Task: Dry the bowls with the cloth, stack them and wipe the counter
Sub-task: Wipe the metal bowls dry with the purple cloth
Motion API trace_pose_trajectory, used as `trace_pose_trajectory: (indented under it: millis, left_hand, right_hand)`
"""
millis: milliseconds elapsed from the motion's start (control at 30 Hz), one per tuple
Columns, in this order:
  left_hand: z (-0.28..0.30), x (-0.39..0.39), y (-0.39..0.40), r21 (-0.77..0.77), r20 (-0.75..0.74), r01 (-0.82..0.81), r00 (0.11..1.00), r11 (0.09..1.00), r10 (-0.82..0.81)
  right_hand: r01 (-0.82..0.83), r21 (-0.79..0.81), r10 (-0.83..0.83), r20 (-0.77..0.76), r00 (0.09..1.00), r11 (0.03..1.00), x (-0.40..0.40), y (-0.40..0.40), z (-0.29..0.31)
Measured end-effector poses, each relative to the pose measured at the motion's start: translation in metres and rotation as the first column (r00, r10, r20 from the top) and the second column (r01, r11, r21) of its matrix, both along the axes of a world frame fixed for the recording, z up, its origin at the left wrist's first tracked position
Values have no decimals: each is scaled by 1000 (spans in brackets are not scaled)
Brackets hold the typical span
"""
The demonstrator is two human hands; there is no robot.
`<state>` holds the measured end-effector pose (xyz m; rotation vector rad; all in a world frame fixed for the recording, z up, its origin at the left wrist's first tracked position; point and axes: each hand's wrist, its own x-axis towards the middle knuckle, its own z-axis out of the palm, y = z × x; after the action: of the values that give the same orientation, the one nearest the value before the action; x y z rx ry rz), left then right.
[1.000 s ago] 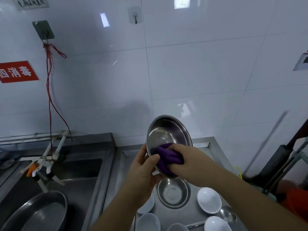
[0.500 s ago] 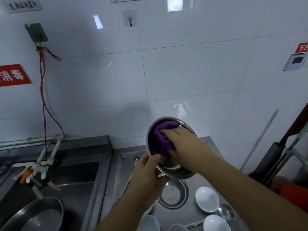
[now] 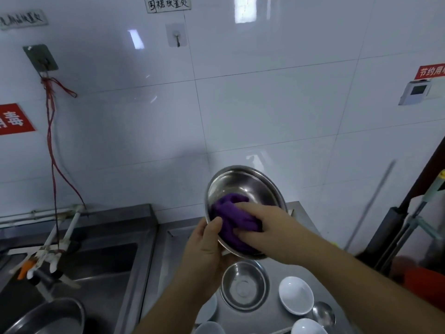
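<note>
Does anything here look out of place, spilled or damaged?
Nothing stands out. The left hand holds the steel bowl tilted while the right hand presses the purple cloth inside it. A second steel bowl and white bowls sit upright on the counter; no spill shows.

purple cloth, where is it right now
In the head view the purple cloth sits lower centre, pressed by the right hand inside the steel bowl that the left hand holds above the counter.

white wall label (image 3: 169,5) "围裙放置处", red sign (image 3: 15,119) "毒" (cut off), red sign (image 3: 431,71) "节约用"
</note>
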<state>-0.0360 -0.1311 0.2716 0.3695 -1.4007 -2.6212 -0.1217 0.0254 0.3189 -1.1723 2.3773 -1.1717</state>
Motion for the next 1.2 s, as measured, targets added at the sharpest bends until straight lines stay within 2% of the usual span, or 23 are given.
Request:
trace_pose_trajectory:
  millis: [67, 133, 233, 333, 500, 600, 700, 867, 967, 1033, 1100, 1200]
  left_hand:
    - [-3, 1, 7, 61, 33, 58, 998, 996, -60]
    - [-6, 1, 14, 82, 27, 71, 997, 994, -73]
    - [-4, -3, 22, 142, 47, 23, 998, 990, -30]
    - [-1, -7, 29, 166, 56, -40, 998, 985, 31]
    - [4, -10, 29, 26, 11, -122, 992, 992, 122]
    - [3, -10, 29, -81, -54, -153, 987, 985, 149]
    - [1, -11, 28, -177, -129, -194, 977, 965, 173]
    - [-2, -12, 23, -301, -210, -202, 967, 932, 141]
    - [-8, -11, 22, -420, -200, -168, 976, 892, 90]
    - [-13, -10, 23, -480, -197, -157, 978, 863, 68]
    - [-17, -9, 22, -546, -201, -159, 978, 823, 55]
    - [-24, -8, 18, -643, -165, -142, 985, 753, 45]
  right_hand:
    - [-86, 19, 88, -185, 979, 996, -5, 2, 2]
    - [-110, 124, 151, -401, 903, 986, -15, -4, 6]
    - [6, 234, 135, -580, 804, 972, -32, -16, 14]
    - [208, 239, -2, -652, 758, 948, -43, -23, 21]
    - [470, 270, -222, -621, 752, 840, -43, -24, 18]
    - [553, 318, -327, -548, 770, 770, -37, -26, 18]
    - [545, 378, -364, -453, 814, 748, -33, -23, 21]
    - [427, 366, -372, -213, 903, 827, -25, -12, 20]
    - [331, 298, -369, 82, 926, 895, -23, -7, 13]
    - [329, 188, -373, 291, 881, 925, -20, -6, 5]
    - [376, 68, -357, 505, 786, 924, -16, -7, -7]
    - [455, -12, -315, 704, 636, 891, -14, -10, -22]
